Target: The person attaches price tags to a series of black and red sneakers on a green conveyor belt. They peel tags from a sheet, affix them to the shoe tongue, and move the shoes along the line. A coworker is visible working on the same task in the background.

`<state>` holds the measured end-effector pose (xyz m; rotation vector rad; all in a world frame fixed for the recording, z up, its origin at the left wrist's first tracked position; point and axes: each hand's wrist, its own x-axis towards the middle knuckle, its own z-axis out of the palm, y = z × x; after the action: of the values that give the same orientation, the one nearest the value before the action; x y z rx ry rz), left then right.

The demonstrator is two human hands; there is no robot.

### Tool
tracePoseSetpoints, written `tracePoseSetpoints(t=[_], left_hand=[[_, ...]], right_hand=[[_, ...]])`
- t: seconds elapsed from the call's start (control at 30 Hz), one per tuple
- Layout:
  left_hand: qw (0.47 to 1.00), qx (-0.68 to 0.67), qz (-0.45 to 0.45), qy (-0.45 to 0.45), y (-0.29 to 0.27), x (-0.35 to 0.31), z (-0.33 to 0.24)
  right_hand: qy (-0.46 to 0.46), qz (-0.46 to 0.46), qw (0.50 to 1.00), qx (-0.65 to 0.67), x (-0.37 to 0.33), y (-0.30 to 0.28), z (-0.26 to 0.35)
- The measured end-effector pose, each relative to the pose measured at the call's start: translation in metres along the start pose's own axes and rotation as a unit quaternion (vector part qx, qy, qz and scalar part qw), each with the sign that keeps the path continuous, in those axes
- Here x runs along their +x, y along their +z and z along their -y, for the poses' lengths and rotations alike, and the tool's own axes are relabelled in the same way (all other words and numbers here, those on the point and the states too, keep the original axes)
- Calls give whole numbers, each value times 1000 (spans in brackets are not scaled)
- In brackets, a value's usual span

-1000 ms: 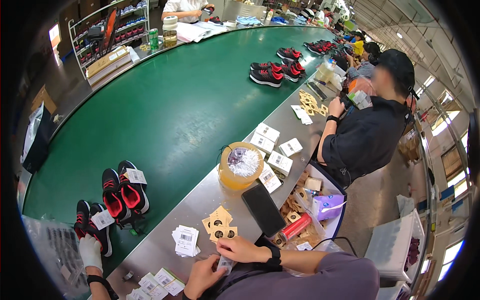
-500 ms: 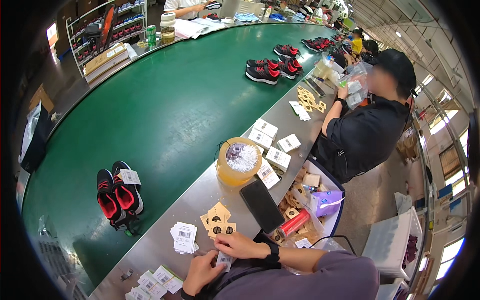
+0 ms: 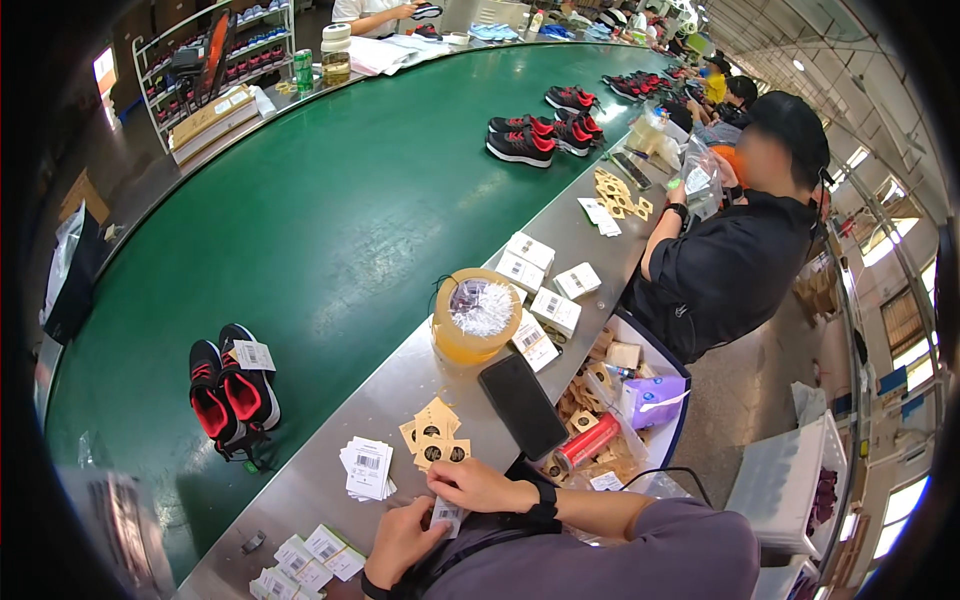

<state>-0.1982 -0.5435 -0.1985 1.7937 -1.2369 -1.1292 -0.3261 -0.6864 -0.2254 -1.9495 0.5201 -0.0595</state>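
Close to my body, a small white barcode tag (image 3: 447, 516) is held between my two hands. My left hand (image 3: 404, 540) pinches its lower left side with thumb and fingers. Curled over the top end of the same tag is my right hand (image 3: 480, 488); its fingertips are partly hidden. Just beyond lie a stack of white barcode cards (image 3: 368, 468) and several tan cards with dark round marks (image 3: 434, 436). More white tags (image 3: 305, 562) are spread at the lower left of the metal ledge. A black phone (image 3: 523, 405) rests right of the tan cards.
Black-and-red shoes (image 3: 233, 393), one bearing a tag, stand on the green belt (image 3: 330, 250). A yellowish tub (image 3: 474, 335) of white strings and several tag stacks (image 3: 526, 262) line the ledge. Below is a bin (image 3: 655, 455) of packaging. A co-worker (image 3: 735, 255) handles a clear bag (image 3: 702, 178).
The shoes on the belt have shifted slightly left. The co-worker's hands and clear bag have moved a little. My hands keep nearly the same position on the tag.
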Motion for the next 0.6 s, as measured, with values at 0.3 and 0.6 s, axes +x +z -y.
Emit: tracePoseSetpoints(t=[0.3, 0.6], left_hand=[[1000, 12, 2, 5, -1, -1, -2], [1000, 11, 12, -3, -3, 0, -4]], right_hand=[[5, 12, 1000, -5, 0, -3, 5], [-10, -8, 1000, -2, 0, -1, 3]])
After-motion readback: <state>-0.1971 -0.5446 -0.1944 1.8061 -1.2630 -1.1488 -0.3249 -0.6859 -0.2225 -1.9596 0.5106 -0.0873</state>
